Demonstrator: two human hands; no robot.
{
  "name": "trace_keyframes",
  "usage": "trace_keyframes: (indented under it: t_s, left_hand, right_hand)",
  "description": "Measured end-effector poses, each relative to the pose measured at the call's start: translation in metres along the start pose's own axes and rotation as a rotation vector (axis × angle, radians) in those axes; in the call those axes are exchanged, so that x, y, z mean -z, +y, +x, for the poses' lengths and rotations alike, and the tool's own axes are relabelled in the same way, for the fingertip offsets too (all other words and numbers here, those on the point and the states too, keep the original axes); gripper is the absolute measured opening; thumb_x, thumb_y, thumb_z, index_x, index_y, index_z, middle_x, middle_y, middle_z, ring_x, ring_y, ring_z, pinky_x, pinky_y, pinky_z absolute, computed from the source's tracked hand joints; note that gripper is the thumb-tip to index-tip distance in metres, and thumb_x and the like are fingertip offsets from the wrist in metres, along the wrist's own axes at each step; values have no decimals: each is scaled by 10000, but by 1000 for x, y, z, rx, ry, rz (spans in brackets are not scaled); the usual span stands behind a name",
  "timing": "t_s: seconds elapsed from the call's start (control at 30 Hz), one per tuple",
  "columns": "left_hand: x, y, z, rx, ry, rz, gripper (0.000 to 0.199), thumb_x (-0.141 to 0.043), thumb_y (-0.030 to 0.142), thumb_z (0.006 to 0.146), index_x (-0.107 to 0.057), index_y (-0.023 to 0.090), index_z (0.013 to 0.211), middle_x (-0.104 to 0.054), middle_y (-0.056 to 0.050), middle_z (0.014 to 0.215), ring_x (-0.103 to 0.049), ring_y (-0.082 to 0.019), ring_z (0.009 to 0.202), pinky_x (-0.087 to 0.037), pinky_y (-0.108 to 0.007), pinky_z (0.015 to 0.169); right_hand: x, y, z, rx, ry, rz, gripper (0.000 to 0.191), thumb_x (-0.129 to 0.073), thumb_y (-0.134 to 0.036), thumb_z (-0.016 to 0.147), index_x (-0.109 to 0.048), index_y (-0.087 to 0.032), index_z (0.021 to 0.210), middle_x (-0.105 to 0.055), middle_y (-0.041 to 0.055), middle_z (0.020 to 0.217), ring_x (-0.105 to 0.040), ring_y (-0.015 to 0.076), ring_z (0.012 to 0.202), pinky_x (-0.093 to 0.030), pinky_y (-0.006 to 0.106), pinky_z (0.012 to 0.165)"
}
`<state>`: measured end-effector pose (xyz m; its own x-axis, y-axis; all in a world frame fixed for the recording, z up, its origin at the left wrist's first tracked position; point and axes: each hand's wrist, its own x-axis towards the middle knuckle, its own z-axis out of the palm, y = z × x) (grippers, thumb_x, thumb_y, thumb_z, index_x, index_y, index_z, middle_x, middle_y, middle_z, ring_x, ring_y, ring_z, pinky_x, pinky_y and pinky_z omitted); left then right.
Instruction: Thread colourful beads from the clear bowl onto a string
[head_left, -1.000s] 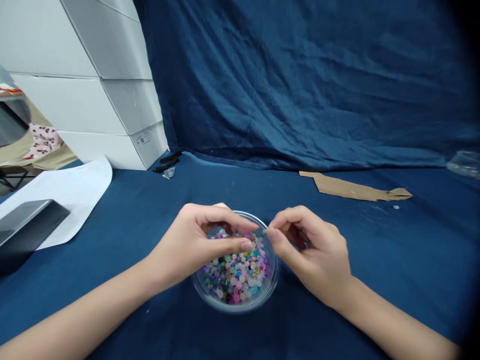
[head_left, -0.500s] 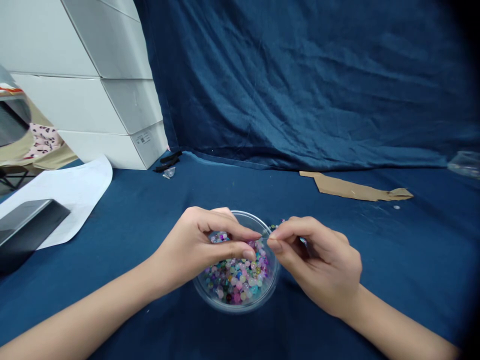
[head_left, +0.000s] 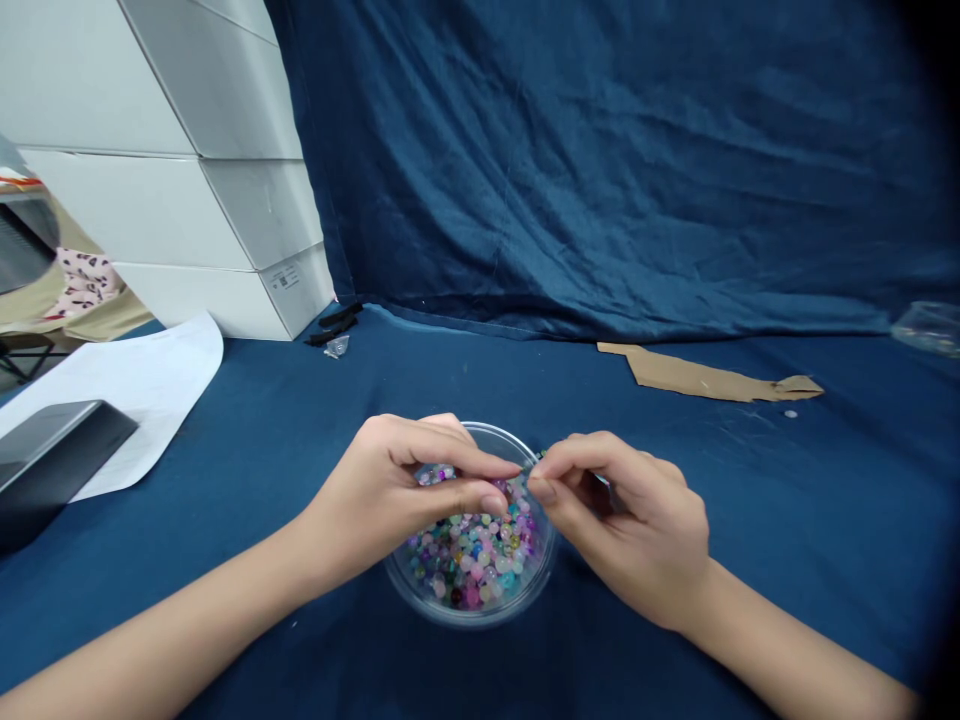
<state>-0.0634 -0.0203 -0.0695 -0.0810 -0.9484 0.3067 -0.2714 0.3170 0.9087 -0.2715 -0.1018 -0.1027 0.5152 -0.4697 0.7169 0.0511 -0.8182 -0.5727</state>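
The left hand is hovering over a clear round bowl, its thumb and forefinger pointing toward the right with a gap showing between them; a purplish bead is appearing in that gap, though whether the fingers are gripping it or it is lying lower down, I cannot tell. The right hand is facing it from the other side of the bowl, bringing the tips of thumb and forefinger together near the rim (anything they may be pinching is too small to make out), while its other fingers are curling inward. The many-coloured beads, pink, purple, white, teal and dark red among them, are covering the bottom of the bowl, which is sitting on a blue cloth directly below and between the two hands. Farther back, a torn strip of brown cardboard is lying on the cloth near a hanging blue curtain, with a small pale disc resting just in front of its right end. On the left, white boxes are standing stacked, a white sheet is spreading in front of them, and a dark, block-like object is resting on that sheet.
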Motion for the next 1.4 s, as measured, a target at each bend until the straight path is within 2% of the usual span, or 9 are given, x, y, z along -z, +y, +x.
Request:
trace_keyframes:
  t_s: [0.27, 0.53, 0.8, 0.9, 1.0, 1.13, 1.2, 1.27, 1.4]
  left_hand:
    - [-2, 2, 2, -22, -12, 22, 240, -827, 113, 846, -853, 264, 1031, -818, -34, 919, -725, -172, 830, -574, -225, 733]
    - [-4, 0, 2, 63, -6, 52, 243, -841, 142, 838, -853, 298, 1024, -800, 14, 812, -685, -126, 733, -545, -183, 676]
    - [-4, 1, 1, 171, 17, 9, 210, -855, 182, 830, -837, 253, 1027, -779, 26, 771, -685, -109, 717, -535, -173, 675]
    - [-4, 0, 0, 192, 19, -94, 266, -852, 177, 834, -775, 239, 1082, -780, 31, 771, -709, -113, 728, -550, -172, 685]
    - [-4, -1, -1, 176, 26, -132, 256, -837, 173, 852, -725, 231, 1075, -780, 33, 760, -720, -109, 731, -557, -169, 703]
    - [-4, 2, 1, 164, 43, -124, 238, -833, 149, 850, -706, 216, 1040, -774, 31, 773, -718, -103, 738, -551, -157, 694]
    - [-3, 3, 1, 175, 46, -115, 265, -844, 125, 829, -704, 211, 1036, -770, 30, 787, -718, -109, 760, -554, -161, 707]
    - [-4, 4, 1, 181, 59, -102, 281, -852, 110, 812, -706, 207, 1032, -765, 29, 789, -716, -112, 770, -555, -164, 722]
    - [-4, 2, 0, 172, 90, -97, 286, -854, 111, 805, -705, 204, 1031, -760, 26, 780, -714, -121, 760, -560, -180, 727]
  right_hand:
    - [0, 7, 2, 14, -108, 17, 78, -671, -139, 982, -657, -210, 953, -554, -73, 657, -459, 68, 498, -402, 212, 523]
    - [0, 9, 1, 22, -154, -40, 58, -660, -153, 1004, -665, -210, 996, -585, -61, 702, -486, 78, 548, -395, 221, 549]
    - [0, 9, 1, -92, -196, 11, 54, -648, -196, 1015, -635, -249, 1018, -557, -77, 700, -485, 83, 557, -376, 229, 551]
    - [3, 6, 2, -165, -285, 23, 206, -678, -186, 977, -608, -278, 1149, -558, -85, 717, -499, 92, 575, -363, 234, 551]
    - [5, 5, 3, -170, -355, 19, 328, -743, -240, 951, -612, -303, 1245, -587, -82, 761, -504, 93, 588, -357, 239, 558]
    - [8, 9, 7, -103, -363, -15, 27, -700, -269, 1009, -676, -256, 1010, -595, -61, 762, -535, 100, 645, -374, 248, 606]
    - [11, 12, 10, -72, -371, -88, 95, -636, -241, 1045, -665, -238, 954, -606, -39, 813, -563, 114, 704, -390, 260, 641]
    - [15, 14, 14, -75, -352, -179, 112, -582, -245, 1070, -664, -245, 995, -614, -20, 881, -582, 135, 754, -405, 281, 671]
    - [21, 18, 20, -166, -273, -392, 149, -534, -236, 1075, -650, -234, 983, -614, 23, 1022, -605, 196, 898, -447, 338, 772]
